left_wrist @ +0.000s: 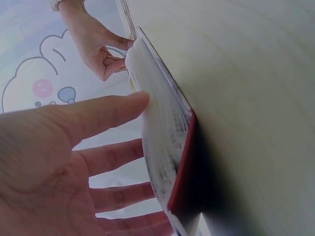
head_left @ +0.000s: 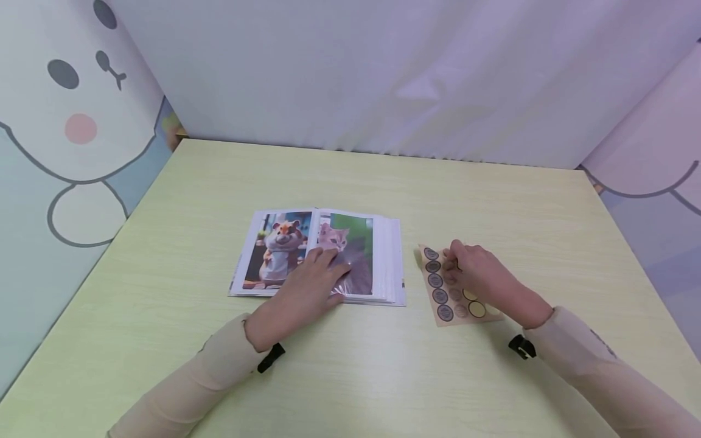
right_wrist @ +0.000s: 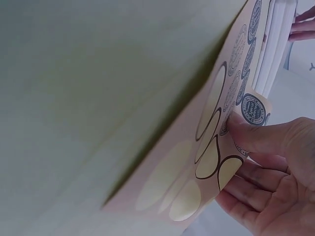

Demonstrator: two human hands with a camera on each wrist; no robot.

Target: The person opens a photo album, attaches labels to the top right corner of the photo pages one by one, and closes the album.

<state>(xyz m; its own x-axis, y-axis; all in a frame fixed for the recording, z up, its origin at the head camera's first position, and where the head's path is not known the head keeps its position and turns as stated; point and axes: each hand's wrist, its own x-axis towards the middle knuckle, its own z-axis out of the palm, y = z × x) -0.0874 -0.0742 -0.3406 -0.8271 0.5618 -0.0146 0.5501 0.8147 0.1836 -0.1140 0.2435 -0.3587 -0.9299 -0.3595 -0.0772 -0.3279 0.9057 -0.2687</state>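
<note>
Curtain backs the table; hands partly hide album and sticker sheet.

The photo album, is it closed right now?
No, the photo album lies open, showing a hamster picture and a cat picture side by side.

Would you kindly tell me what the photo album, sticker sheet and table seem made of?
The photo album seems to have paper pictures under glossy clear plastic, given its glare and creases. The sticker sheet looks like thin, matte tan paper, as its corner curls. The table may be wood-look laminate: faint grain on a smooth, softly shining top.
</note>
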